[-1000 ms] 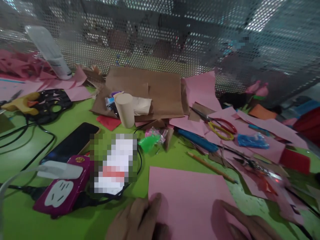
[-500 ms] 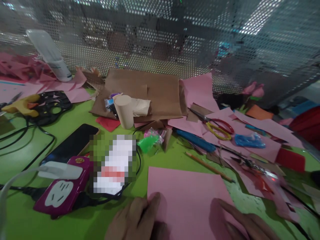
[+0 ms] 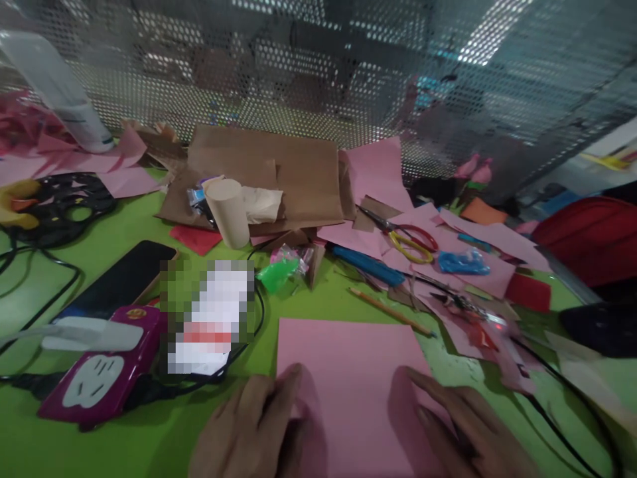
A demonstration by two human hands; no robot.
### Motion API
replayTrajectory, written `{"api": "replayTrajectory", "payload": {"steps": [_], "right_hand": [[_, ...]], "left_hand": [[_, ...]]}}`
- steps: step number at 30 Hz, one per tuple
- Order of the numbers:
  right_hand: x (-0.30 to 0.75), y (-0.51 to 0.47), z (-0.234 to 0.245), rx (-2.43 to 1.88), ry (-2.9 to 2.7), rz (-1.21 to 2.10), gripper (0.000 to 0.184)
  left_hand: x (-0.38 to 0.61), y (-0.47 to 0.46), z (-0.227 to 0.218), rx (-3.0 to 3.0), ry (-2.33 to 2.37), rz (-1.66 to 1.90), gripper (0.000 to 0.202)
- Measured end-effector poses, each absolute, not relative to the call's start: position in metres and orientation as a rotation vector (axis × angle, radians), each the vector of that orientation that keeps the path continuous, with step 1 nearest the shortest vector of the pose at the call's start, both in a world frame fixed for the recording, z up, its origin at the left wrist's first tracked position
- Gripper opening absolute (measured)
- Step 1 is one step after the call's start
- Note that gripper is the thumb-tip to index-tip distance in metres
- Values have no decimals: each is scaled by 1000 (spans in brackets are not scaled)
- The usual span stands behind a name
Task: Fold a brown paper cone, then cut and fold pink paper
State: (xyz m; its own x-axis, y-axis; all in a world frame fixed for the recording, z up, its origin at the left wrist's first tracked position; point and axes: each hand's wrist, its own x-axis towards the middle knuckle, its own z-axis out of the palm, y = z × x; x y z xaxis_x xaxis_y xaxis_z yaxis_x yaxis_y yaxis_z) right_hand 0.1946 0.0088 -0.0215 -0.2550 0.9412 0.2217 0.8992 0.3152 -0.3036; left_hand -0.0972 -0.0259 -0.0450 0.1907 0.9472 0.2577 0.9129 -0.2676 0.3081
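Note:
A sheet of pink paper [image 3: 355, 392] lies flat on the green table in front of me, its far edge fully visible and its near edge cut off by the frame. My left hand [image 3: 249, 421] rests at the sheet's left edge, index finger stretched onto the paper and thumb apart from it. On the opposite side, my right hand [image 3: 470, 421] lies over the right edge with its fingers extended and spread. Neither hand grips the sheet. Just beyond the far right corner is a pencil [image 3: 391, 311].
A purple power strip [image 3: 107, 372], a dark phone [image 3: 124, 275] and a blurred-out bright screen [image 3: 213, 312] lie left. Behind are a cream cylinder [image 3: 229, 216] and brown cardboard [image 3: 303, 172]. Scissors [image 3: 411, 244], a blue cutter [image 3: 368, 265] and a glue gun [image 3: 512, 365] sit right.
The camera view has shifted, so table objects appear further left and slightly higher. Both hands stay at the sides of the pink sheet.

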Motion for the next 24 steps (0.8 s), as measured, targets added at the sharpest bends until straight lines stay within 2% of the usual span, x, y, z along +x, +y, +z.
{"api": "replayTrajectory", "payload": {"steps": [10,14,24], "right_hand": [[181,2,-16,-1704,-2177,144,32],[180,1,-15,-1687,-2214,193,33],[176,-1,-13,-1680,-2231,172,32]], "left_hand": [[-96,-30,-31,2455,1832,566,46],[-90,-28,-26,2550,1556,595,58],[-92,-36,-24,2642,1308,520,54]]}}
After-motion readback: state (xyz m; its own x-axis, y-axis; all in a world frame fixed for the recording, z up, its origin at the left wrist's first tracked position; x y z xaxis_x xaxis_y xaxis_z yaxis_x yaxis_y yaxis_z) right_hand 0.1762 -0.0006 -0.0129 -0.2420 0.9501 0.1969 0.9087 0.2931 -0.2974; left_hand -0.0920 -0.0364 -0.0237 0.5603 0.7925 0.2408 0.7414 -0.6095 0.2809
